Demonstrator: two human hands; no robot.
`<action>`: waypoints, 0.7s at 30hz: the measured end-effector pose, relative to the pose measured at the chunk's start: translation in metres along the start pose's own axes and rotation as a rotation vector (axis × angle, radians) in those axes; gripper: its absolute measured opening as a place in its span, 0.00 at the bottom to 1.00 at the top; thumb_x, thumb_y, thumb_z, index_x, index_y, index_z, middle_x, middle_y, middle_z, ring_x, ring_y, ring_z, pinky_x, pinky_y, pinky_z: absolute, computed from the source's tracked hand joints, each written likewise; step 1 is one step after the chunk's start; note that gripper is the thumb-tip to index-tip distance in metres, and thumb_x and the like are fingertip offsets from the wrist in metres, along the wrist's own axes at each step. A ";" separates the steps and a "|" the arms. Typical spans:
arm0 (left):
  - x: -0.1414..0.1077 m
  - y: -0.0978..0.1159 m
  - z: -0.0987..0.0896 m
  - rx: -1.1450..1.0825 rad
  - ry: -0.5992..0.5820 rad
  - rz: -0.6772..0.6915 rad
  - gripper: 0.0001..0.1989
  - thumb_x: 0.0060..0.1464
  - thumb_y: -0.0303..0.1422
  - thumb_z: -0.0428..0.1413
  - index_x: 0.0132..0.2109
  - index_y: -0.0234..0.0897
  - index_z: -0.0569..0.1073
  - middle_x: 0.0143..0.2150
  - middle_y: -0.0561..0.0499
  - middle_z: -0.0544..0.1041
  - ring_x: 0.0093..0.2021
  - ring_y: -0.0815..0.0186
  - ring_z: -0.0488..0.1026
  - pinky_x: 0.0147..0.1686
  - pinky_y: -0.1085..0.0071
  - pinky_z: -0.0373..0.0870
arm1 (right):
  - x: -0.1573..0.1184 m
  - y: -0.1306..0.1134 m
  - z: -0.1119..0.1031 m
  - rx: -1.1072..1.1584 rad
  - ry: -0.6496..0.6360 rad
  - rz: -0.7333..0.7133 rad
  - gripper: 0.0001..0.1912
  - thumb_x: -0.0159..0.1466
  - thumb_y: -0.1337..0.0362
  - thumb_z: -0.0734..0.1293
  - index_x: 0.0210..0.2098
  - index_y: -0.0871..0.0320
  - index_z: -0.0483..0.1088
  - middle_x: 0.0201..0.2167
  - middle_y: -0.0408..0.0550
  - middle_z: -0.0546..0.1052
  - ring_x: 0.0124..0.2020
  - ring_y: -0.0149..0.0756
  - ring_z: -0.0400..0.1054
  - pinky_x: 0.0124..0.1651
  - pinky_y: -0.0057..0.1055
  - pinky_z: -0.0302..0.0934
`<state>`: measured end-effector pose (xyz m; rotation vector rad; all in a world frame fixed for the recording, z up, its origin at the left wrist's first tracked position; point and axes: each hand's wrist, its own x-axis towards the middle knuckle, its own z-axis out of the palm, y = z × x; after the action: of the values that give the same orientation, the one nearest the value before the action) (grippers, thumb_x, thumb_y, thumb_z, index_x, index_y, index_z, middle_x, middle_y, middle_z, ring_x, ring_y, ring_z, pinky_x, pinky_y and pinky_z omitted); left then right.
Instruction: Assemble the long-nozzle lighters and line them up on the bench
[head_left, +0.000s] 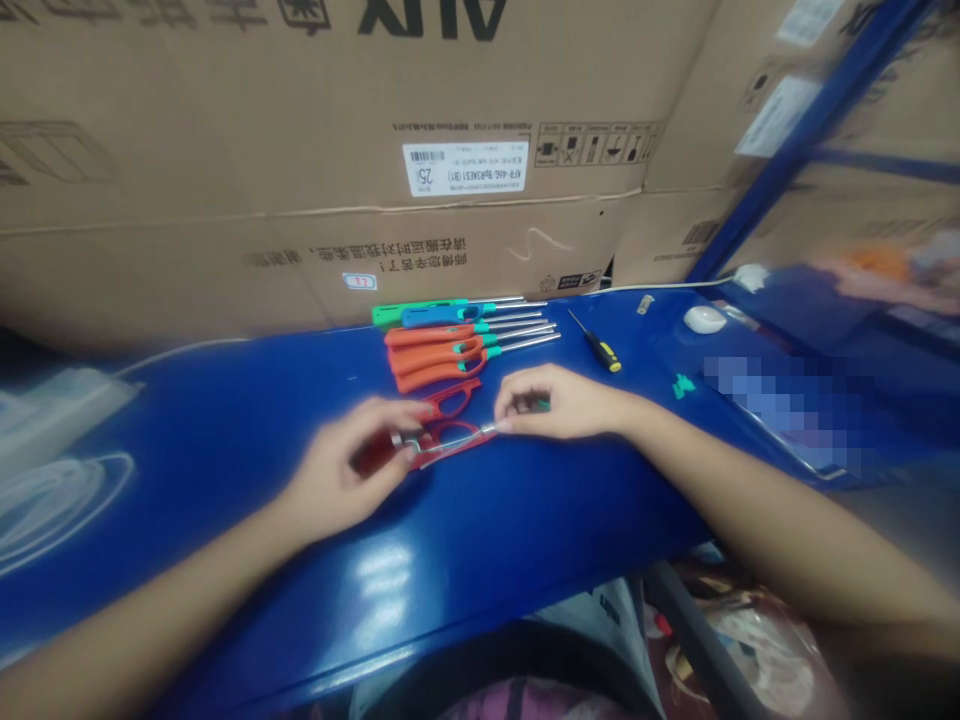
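My left hand (352, 460) pinches the dark, silver-ended inner part (407, 438) of a long gas lighter. A thin wire or tube runs from it towards my right hand (559, 402), whose fingers are closed on a short metal tube (488, 428). Between and below the hands lie red lighter casing halves (454, 402), partly covered by my left fingers. Something green shows inside my right fingers. Just behind, several assembled orange lighters (427, 360) lie side by side, with a blue lighter (439, 316) and a green lighter (390, 315) beyond them, metal tubes pointing right.
A yellow-and-black screwdriver (600, 350) and small teal pieces (682, 385) lie right on the blue table (450, 560). Further right is a white rounded object (705, 319). Coiled white cable (67, 510) sits at left. Large cardboard boxes (300, 140) wall off the back.
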<state>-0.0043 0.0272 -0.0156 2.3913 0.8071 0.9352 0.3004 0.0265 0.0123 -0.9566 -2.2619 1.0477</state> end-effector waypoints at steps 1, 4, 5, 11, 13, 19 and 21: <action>0.000 0.001 0.000 -0.002 0.001 0.023 0.13 0.59 0.28 0.58 0.51 0.39 0.75 0.49 0.45 0.80 0.47 0.61 0.78 0.47 0.66 0.75 | 0.000 0.000 0.000 -0.003 0.001 0.003 0.11 0.65 0.57 0.70 0.37 0.61 0.76 0.33 0.45 0.76 0.33 0.30 0.66 0.39 0.29 0.62; 0.002 0.003 -0.001 0.009 -0.002 0.059 0.12 0.59 0.27 0.57 0.49 0.38 0.77 0.43 0.47 0.81 0.42 0.63 0.78 0.42 0.68 0.76 | -0.001 0.001 0.000 -0.023 0.000 0.008 0.11 0.65 0.58 0.70 0.38 0.61 0.76 0.33 0.45 0.76 0.33 0.30 0.67 0.39 0.29 0.62; 0.003 0.003 -0.002 0.016 -0.001 0.064 0.11 0.59 0.27 0.57 0.49 0.38 0.78 0.41 0.48 0.81 0.40 0.63 0.78 0.41 0.68 0.76 | -0.001 0.001 -0.001 -0.036 0.001 0.007 0.11 0.65 0.58 0.70 0.38 0.60 0.76 0.33 0.45 0.76 0.34 0.31 0.67 0.39 0.29 0.63; 0.004 0.003 -0.001 0.104 0.014 0.063 0.10 0.61 0.31 0.58 0.48 0.38 0.80 0.40 0.47 0.82 0.38 0.64 0.78 0.38 0.70 0.76 | -0.002 0.005 -0.003 -0.181 -0.022 -0.063 0.07 0.66 0.62 0.68 0.38 0.59 0.77 0.35 0.47 0.77 0.34 0.32 0.69 0.39 0.29 0.63; 0.003 0.002 -0.001 0.163 -0.004 0.086 0.10 0.63 0.32 0.57 0.48 0.38 0.80 0.41 0.47 0.83 0.39 0.64 0.78 0.39 0.70 0.76 | -0.003 0.006 -0.003 -0.225 -0.033 -0.073 0.06 0.66 0.64 0.68 0.38 0.59 0.77 0.35 0.47 0.77 0.34 0.32 0.69 0.39 0.29 0.63; -0.001 0.002 -0.001 0.247 -0.080 0.153 0.10 0.65 0.31 0.56 0.49 0.37 0.80 0.45 0.48 0.82 0.44 0.64 0.79 0.46 0.70 0.76 | -0.005 -0.001 -0.006 -0.367 -0.060 -0.063 0.06 0.67 0.66 0.67 0.38 0.58 0.79 0.35 0.48 0.78 0.36 0.35 0.72 0.41 0.31 0.63; -0.002 0.002 0.001 0.251 -0.070 0.136 0.10 0.66 0.31 0.56 0.49 0.36 0.79 0.45 0.47 0.81 0.44 0.65 0.79 0.46 0.71 0.75 | -0.006 -0.004 -0.007 -0.412 -0.075 -0.059 0.07 0.68 0.67 0.67 0.38 0.58 0.79 0.36 0.48 0.79 0.37 0.36 0.72 0.41 0.31 0.63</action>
<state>-0.0046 0.0242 -0.0158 2.7091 0.7829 0.8376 0.3069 0.0233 0.0189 -1.0123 -2.6101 0.6095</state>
